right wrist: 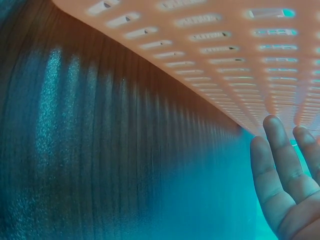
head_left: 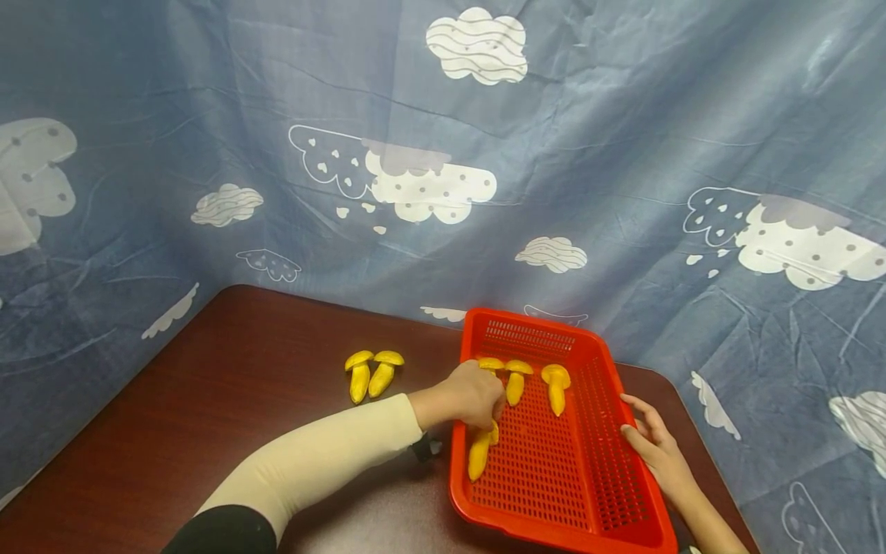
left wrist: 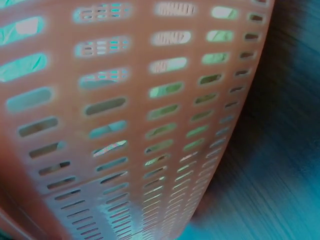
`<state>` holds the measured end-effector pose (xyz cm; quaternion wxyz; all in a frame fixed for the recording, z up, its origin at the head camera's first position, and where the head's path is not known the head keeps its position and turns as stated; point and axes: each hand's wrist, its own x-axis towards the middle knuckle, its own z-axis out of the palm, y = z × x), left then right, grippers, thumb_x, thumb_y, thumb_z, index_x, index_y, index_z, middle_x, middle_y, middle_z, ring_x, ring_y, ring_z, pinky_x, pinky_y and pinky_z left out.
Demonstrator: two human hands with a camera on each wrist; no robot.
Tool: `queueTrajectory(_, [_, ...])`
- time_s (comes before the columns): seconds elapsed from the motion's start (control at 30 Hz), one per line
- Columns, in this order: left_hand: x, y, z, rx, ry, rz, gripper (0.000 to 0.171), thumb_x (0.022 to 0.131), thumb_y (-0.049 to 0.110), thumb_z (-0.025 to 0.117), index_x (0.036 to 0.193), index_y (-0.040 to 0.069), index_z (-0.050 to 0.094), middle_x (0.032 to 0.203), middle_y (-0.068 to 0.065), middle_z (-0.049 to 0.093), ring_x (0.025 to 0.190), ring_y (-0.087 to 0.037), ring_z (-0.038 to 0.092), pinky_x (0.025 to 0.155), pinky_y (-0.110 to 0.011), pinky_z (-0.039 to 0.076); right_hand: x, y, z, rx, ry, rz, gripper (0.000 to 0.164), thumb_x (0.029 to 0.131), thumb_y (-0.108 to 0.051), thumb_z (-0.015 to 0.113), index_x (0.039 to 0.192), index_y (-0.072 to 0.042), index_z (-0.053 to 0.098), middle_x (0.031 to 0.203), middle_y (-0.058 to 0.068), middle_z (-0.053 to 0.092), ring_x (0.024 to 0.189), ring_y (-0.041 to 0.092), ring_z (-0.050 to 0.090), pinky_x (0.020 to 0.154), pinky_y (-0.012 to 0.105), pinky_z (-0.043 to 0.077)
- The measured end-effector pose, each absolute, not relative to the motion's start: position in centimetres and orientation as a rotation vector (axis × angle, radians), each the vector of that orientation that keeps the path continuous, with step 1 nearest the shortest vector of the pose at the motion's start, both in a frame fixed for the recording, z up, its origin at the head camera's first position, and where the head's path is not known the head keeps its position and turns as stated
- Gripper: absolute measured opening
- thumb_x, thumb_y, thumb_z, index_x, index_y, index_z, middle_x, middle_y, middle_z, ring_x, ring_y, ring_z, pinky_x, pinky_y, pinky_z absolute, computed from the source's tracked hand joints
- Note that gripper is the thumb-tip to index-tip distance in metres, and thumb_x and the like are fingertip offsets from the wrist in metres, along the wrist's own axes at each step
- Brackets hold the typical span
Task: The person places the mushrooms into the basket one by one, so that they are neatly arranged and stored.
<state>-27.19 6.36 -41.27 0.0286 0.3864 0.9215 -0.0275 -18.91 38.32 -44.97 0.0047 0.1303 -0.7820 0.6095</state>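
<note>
My left hand (head_left: pixel 474 394) reaches over the near-left rim of a red plastic basket (head_left: pixel 547 469). Its curled fingertips hold a yellow mushroom (head_left: pixel 478 455) by the cap end, low inside the basket. Toward the basket's far end lie more yellow mushrooms: one (head_left: pixel 515 383) beside my knuckles, another (head_left: pixel 557 390) further right, and a third (head_left: pixel 491 364) partly hidden by the hand. At the right rim my right hand (head_left: pixel 657 446) grips the basket, thumb over the edge. In the right wrist view its other fingers (right wrist: pixel 280 155) extend along the outer slotted wall.
Two yellow mushrooms, one (head_left: pixel 358 377) close beside the other (head_left: pixel 384 374), lie on the dark red-brown table (head_left: pixel 263 362) left of the basket. A blue curtain (head_left: pixel 388 100) with cloud prints hangs behind the table and along its sides.
</note>
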Motion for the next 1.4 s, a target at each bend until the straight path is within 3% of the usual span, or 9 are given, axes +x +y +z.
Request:
queueTrajectory(0.27, [-27.4,6.0,-41.2,1.254,2.804,0.098,0.013,0.078,0.047,0.075,0.087,0.038,0.07,0.075,0.025,0.061,0.078,0.002,0.055,0.079,-0.025,0.036,-18.8,38.2,-45.0,0.381,-2.446,1.921,0.05,0.102,-0.005,0.038,0.149,-0.009,0.021,0.108,-0.009,0.063,0.085,0.01,0.067,0.064,0.034,0.057])
queueTrajectory(0.57, [-27.7,5.3,-41.1,1.464,2.787,0.297,0.025,0.081,0.044,0.073,0.099,0.027,0.071,0.088,0.016,0.066,0.08,-0.001,0.056,0.075,-0.022,0.045,-18.8,38.4,-45.0,0.36,-2.477,1.874,0.051,0.102,-0.006,0.038,0.149,-0.007,0.019,0.108,-0.009,0.062,0.085,0.01,0.067,0.064,0.035,0.057])
queueTrajectory(0.9, [-27.2,4.0,-39.6,1.681,2.742,0.537,0.021,0.085,0.035,0.07,0.101,0.021,0.07,0.096,0.011,0.066,0.091,-0.003,0.059,0.082,-0.015,0.046,-18.9,38.4,-45.1,0.361,-2.47,1.871,0.051,0.102,-0.006,0.038,0.149,-0.005,0.018,0.108,-0.009,0.062,0.085,0.01,0.067,0.064,0.035,0.057])
queueTrajectory(1.4, [-26.2,0.4,-37.6,1.691,2.765,0.81,0.027,0.085,0.029,0.067,0.109,0.017,0.069,0.105,0.007,0.066,0.096,-0.004,0.059,0.086,-0.017,0.047,-18.7,38.6,-45.0,0.461,-2.433,1.924,0.049,0.102,-0.002,0.036,0.148,-0.015,0.025,0.106,-0.01,0.064,0.083,0.01,0.068,0.063,0.033,0.057])
